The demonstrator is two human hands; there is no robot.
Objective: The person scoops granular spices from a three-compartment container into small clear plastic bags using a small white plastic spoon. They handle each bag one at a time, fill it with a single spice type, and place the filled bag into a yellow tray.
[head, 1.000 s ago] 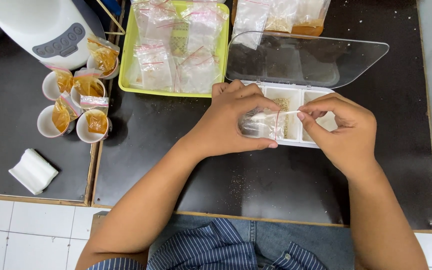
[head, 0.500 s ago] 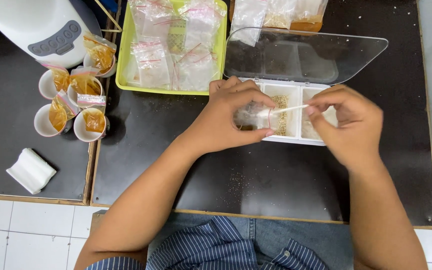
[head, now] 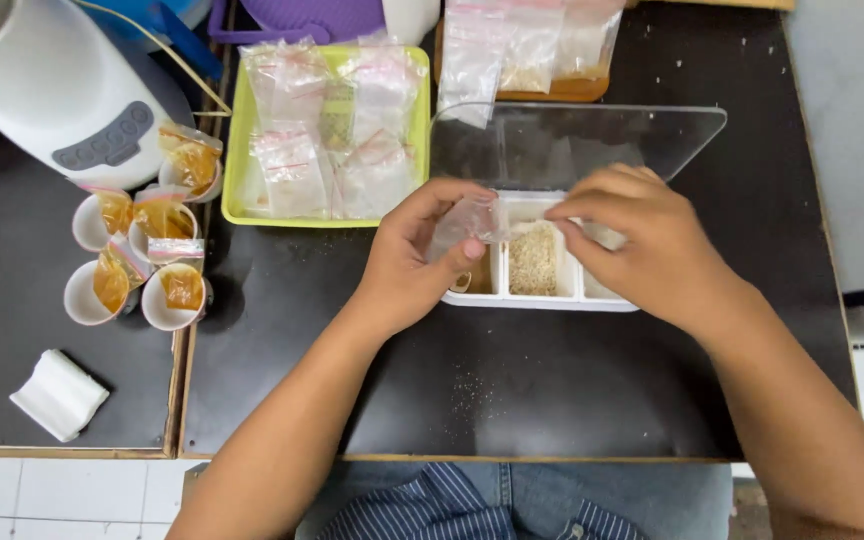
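Left hand (head: 414, 262) pinching clear bag (head: 464, 222) at centre, right hand (head: 642, 240) curled over white box (head: 537, 297), sealed bags in yellow tray (head: 235, 170) upper left, cups (head: 142, 265) far left, bare table (head: 512, 390) below.

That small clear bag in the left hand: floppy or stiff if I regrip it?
Likely floppy: the small clear bag crumples between the left hand fingers. Probably very light, appearing nearly empty. Its glossy film may be slippery.
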